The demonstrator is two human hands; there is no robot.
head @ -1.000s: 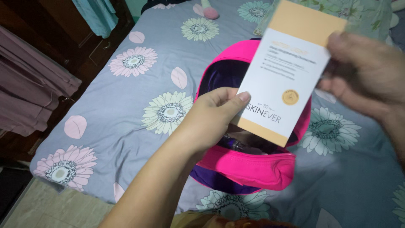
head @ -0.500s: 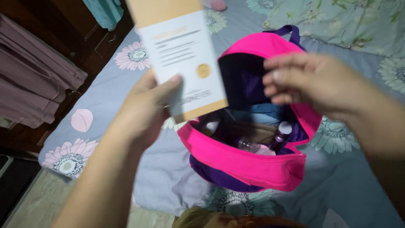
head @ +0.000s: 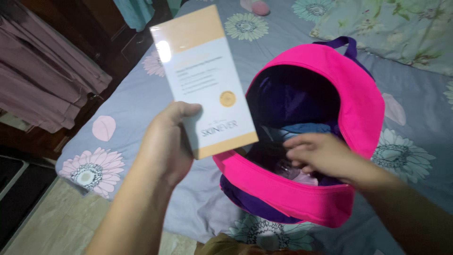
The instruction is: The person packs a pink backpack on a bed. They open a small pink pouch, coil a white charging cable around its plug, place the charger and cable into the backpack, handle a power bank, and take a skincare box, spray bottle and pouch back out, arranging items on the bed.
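Up in front of the camera, the left hand [head: 165, 141] holds a flat rectangular box [head: 204, 78], white across the middle with pale orange bands at top and bottom and a small gold round seal on its face. The fingers are closed on the box's lower left edge, with the thumb [head: 186, 109] pressed across the front, and the box tilts slightly so that its top leans to the left. It hangs in the air above the bed, just beside the open mouth of a bright pink backpack [head: 330, 118] with purple trim and a purple carry loop [head: 347, 45]. The backpack lies on a grey bedsheet [head: 122, 113] printed with large daisies and pink petals. The right hand [head: 318, 153] reaches into the backpack's opening, fingers loosely curled and slightly spread over the things inside; whether it grips any of them cannot be told. Among the contents show a blue cloth [head: 302, 128] and some pale pink items [head: 297, 174], too dim to make out. Beyond the backpack lies a green floral pillow [head: 396, 26]. At the left edge hang mauve clothes [head: 42, 89] against dark wooden furniture [head: 94, 23], and a tiled floor [head: 61, 222] shows beneath the bed's edge.
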